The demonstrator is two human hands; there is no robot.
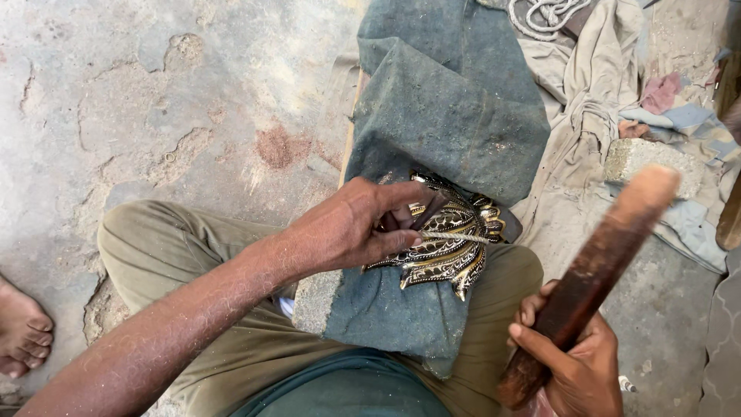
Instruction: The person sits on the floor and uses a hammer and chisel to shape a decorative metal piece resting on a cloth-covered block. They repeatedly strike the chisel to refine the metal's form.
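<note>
My left hand pinches a thin metal chisel and lays its tip across a dark carved ornament with golden ridges. The ornament rests on a dusty blue-grey cloth spread over a block on my lap. My right hand grips the lower end of a reddish-brown wooden mallet, raised to the right of the ornament and blurred at its upper end.
I sit cross-legged in olive trousers on cracked concrete floor. A bare foot shows at the left edge. Crumpled beige rags, a coil of rope and a stone block lie to the right.
</note>
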